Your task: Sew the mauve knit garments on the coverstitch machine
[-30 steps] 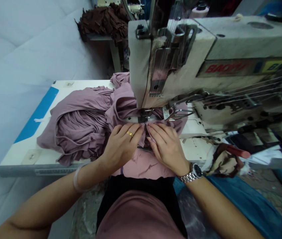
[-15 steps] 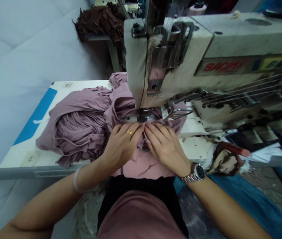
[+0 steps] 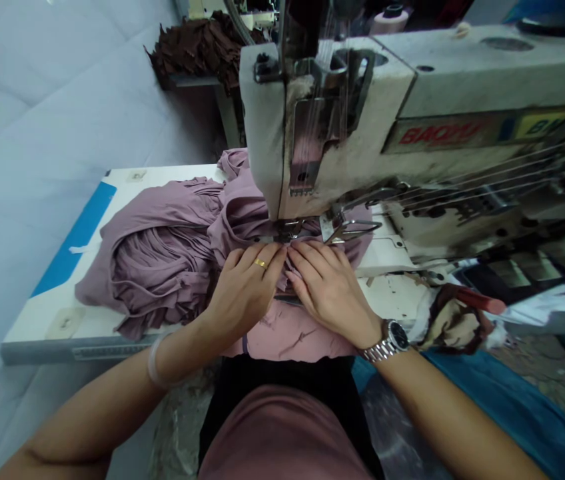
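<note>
Mauve fabric [image 3: 242, 207] runs under the presser foot [image 3: 287, 230] of a sewing machine [image 3: 312, 147]. Just in front of the foot, my left hand [image 3: 247, 280] has its fingers together, gripping the fabric's near edge; a gold ring is on one finger. Beside it, fingertips almost meeting, my right hand [image 3: 330, 287] pinches the same edge, its thumb tucked below. A watch [image 3: 387, 341] circles the right wrist. The fingertips partly hide the edge they hold. Below my palms a pink cloth [image 3: 297, 333] spreads over the table's front.
A heap of gathered mauve fabric [image 3: 157, 260] lies on the white table [image 3: 27, 327] to the left. Brown cloth pieces [image 3: 197, 53] are piled behind. Threads run along the machine arm. Crumpled rags [image 3: 455, 320] sit at the right edge, with a white wall [image 3: 52, 120] on the left.
The view has shifted slightly, so the machine appears a little further left. Both hands stay at the presser foot, the right fingers lying slightly flatter on the fabric.
</note>
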`<state>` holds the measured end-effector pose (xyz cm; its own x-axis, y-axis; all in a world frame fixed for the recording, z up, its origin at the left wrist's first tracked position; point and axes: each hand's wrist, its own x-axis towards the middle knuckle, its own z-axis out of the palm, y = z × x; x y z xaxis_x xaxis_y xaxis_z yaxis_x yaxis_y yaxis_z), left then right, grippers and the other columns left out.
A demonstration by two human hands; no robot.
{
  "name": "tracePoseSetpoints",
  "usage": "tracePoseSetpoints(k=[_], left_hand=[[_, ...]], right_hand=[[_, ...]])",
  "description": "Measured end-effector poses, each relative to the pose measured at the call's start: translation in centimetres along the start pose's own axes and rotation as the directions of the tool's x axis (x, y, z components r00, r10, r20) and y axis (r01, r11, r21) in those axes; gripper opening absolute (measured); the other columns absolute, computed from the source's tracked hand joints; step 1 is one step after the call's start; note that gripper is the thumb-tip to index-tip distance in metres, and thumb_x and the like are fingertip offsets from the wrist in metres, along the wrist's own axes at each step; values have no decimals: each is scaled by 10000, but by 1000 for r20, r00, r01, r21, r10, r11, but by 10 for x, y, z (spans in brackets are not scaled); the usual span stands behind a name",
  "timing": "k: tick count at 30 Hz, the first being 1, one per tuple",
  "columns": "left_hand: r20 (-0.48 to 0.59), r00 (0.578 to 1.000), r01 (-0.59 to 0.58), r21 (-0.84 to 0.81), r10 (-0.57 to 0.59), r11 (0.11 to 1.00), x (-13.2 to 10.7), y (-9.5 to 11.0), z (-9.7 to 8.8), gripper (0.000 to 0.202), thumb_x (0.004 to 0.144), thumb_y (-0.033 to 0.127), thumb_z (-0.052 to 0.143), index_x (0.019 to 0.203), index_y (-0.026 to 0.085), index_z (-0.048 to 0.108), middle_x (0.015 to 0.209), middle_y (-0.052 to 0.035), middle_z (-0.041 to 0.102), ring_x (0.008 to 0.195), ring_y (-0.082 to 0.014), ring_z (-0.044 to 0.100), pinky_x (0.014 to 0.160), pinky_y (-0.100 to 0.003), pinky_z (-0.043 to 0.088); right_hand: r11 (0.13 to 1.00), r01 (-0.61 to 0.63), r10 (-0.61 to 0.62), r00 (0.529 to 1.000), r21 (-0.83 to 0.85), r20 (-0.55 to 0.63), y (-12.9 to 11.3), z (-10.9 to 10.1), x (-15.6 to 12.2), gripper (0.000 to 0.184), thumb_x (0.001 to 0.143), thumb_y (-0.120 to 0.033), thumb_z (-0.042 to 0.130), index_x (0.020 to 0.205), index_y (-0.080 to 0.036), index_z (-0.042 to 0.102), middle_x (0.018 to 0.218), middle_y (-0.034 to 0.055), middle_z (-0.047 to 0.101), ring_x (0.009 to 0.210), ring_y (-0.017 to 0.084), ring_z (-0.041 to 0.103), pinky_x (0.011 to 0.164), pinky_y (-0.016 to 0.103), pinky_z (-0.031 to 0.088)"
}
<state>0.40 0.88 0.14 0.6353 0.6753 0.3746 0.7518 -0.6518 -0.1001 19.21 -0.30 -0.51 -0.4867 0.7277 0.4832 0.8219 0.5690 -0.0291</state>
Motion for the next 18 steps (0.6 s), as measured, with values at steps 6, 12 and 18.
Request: tracePoseSetpoints(k=[6, 12, 18], left_hand=[[16, 999, 30, -20, -30, 999, 3, 2, -3, 392, 928, 148, 448, 1297, 73, 553, 1316, -153, 587, 1151, -285, 550, 890, -431, 459], [-45, 996, -84, -74, 80, 994, -3, -9, 0, 338, 937, 153, 501, 1259, 105, 591, 1270, -136, 627, 1136, -256, 584, 917, -397, 480], [-120, 980, -179, -182, 159, 967, -6, -21, 1, 253, 956, 171, 505, 1168, 135, 637, 1208, -113, 660, 1070, -230, 624, 883, -372, 520]], right_hand=[[1000, -20, 19, 1000, 11, 15, 1, 1, 4, 370, 980, -282, 453, 1269, -88, 581, 1307, 124, 606, 1164, 270, 527, 953, 439, 407], [992, 50, -41, 996, 112, -83, 6, 5, -3, 281, 932, -200, 522, 1179, -114, 625, 1195, 110, 662, 1113, 247, 554, 943, 425, 443], [979, 71, -39, 985, 190, -166, 5, 6, -7, 217, 893, -139, 564, 1096, -141, 642, 1101, 87, 694, 1029, 208, 585, 893, 392, 477]])
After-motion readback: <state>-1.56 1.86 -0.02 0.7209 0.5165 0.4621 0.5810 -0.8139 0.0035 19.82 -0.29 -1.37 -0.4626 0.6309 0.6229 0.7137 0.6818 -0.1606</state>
